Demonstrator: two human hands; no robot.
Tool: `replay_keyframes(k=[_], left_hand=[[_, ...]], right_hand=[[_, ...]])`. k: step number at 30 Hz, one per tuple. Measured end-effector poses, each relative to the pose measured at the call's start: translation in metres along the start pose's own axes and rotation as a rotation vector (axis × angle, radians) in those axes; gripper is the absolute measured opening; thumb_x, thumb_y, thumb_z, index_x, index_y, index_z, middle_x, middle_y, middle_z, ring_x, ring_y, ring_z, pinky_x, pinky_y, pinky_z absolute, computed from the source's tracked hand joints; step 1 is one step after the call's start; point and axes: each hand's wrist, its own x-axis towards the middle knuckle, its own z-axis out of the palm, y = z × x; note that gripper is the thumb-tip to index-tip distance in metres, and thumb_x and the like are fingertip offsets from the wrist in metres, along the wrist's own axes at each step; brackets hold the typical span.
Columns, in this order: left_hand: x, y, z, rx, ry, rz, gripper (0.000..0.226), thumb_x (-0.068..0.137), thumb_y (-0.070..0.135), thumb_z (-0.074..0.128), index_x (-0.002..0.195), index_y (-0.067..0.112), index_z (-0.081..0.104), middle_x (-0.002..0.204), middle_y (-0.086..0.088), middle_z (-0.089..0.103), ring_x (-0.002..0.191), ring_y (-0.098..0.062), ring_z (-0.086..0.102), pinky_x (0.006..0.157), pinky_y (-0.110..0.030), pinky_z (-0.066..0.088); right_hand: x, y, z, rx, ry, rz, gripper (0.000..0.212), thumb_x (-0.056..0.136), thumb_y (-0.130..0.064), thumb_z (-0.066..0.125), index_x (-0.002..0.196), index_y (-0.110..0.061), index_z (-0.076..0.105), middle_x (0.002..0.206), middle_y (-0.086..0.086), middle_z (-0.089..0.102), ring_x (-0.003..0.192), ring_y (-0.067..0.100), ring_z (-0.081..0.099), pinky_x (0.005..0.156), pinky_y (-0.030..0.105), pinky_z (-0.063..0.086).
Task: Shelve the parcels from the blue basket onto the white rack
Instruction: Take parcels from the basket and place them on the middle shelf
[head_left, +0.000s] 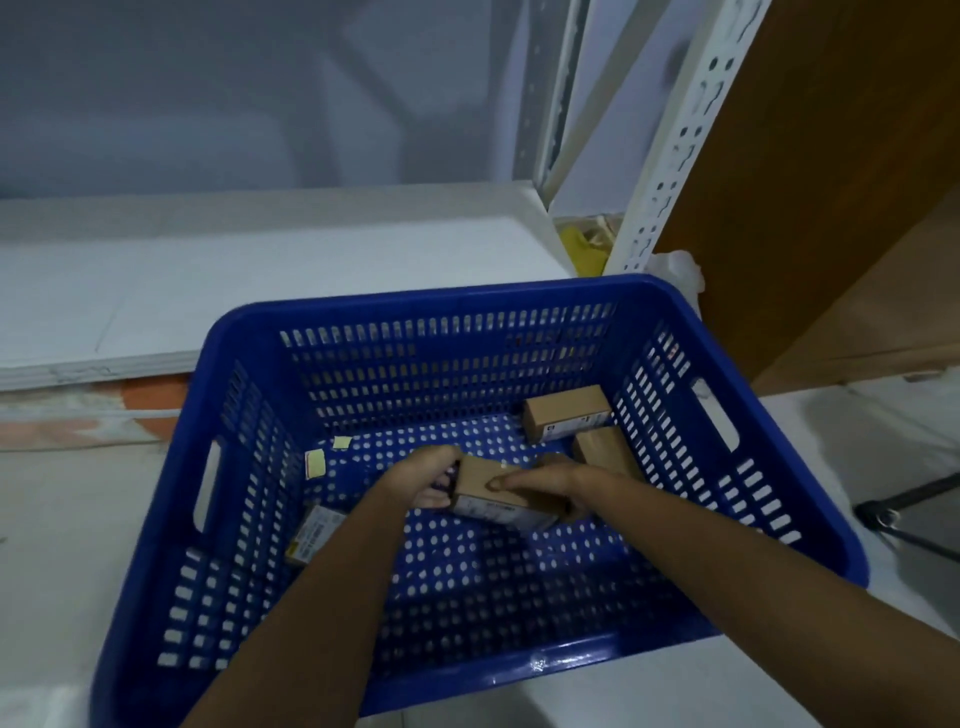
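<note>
A small brown cardboard parcel (498, 493) is held low inside the blue basket (675, 660), near the middle of its perforated floor. Its long axis runs left to right, the right end sloping slightly nearer, and a labelled face is turned toward the camera. The left end is gripped by the left hand (426, 480), whose fingers are curled round it; the right end is clasped by the right hand (550, 486), the thumb laid along the top face. Two more brown parcels (566, 413) are seen in the far right corner, one lying left to right and the other (605, 452) pointing toward the camera. A labelled box (314, 535) is propped by the left wall. Beyond the basket, a shelf of the white rack (260, 280) is seen, with its perforated upright (675, 135) at far right.
</note>
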Motion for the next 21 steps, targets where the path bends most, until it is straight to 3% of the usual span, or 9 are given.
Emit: replay_keyframes(k=[5, 7, 11, 15, 18, 21], left_hand=[[-0.087, 0.071, -0.021, -0.081, 0.017, 0.105, 0.028, 0.096, 0.035, 0.049, 0.118, 0.018, 0.047, 0.116, -0.01, 0.056, 0.104, -0.026, 0.057, 0.079, -0.033, 0.052], [-0.137, 0.11, -0.035, -0.122, -0.009, 0.171, 0.027, 0.096, 0.034, 0.051, 0.118, 0.018, 0.052, 0.11, -0.008, 0.058, 0.096, -0.023, 0.06, 0.07, -0.029, 0.053], [-0.275, 0.201, -0.067, -0.238, -0.021, 0.327, 0.016, 0.093, 0.026, 0.055, 0.105, 0.016, 0.061, 0.086, -0.004, 0.058, 0.073, -0.017, 0.056, 0.063, -0.025, 0.047], [-0.42, 0.293, -0.103, -0.242, 0.077, 0.485, 0.006, 0.091, 0.019, 0.056, 0.09, 0.017, 0.061, 0.08, -0.002, 0.054, 0.057, -0.012, 0.04, 0.05, -0.022, 0.03], [-0.524, 0.359, -0.132, -0.251, 0.087, 0.502, 0.005, 0.09, 0.02, 0.056, 0.09, 0.015, 0.058, 0.083, -0.004, 0.054, 0.057, -0.013, 0.04, 0.047, -0.023, 0.03], [-0.616, 0.418, -0.157, -0.211, 0.007, 0.457, 0.021, 0.088, 0.033, 0.06, 0.094, 0.014, 0.055, 0.093, -0.007, 0.057, 0.07, -0.019, 0.054, 0.056, -0.027, 0.041]], right_hand=[[-0.09, -0.051, -0.042, -0.339, 0.09, -0.168, 0.114, 0.068, -0.06, 0.078, 0.152, -0.014, 0.017, 0.155, 0.013, 0.026, 0.138, 0.037, 0.033, 0.114, 0.049, 0.029], [-0.137, -0.071, -0.066, -0.385, 0.188, -0.174, 0.108, 0.07, -0.05, 0.081, 0.151, -0.019, 0.017, 0.154, 0.019, 0.02, 0.137, 0.041, 0.03, 0.109, 0.044, 0.036], [-0.262, -0.122, -0.117, -0.256, 0.266, -0.297, 0.079, 0.078, -0.037, 0.079, 0.138, -0.017, 0.032, 0.15, 0.026, 0.025, 0.137, 0.044, 0.03, 0.106, 0.047, 0.037], [-0.406, -0.183, -0.179, -0.027, 0.207, -0.484, 0.076, 0.078, -0.007, 0.079, 0.138, -0.008, 0.032, 0.136, 0.019, 0.048, 0.124, 0.035, 0.05, 0.101, 0.045, 0.047], [-0.516, -0.224, -0.224, 0.17, 0.093, -0.547, 0.077, 0.078, -0.005, 0.078, 0.138, -0.017, 0.031, 0.132, 0.013, 0.055, 0.119, 0.033, 0.056, 0.099, 0.047, 0.05], [-0.617, -0.269, -0.268, 0.319, -0.062, -0.584, 0.068, 0.074, -0.011, 0.082, 0.128, -0.02, 0.042, 0.119, 0.008, 0.067, 0.111, 0.028, 0.063, 0.1, 0.047, 0.048]])
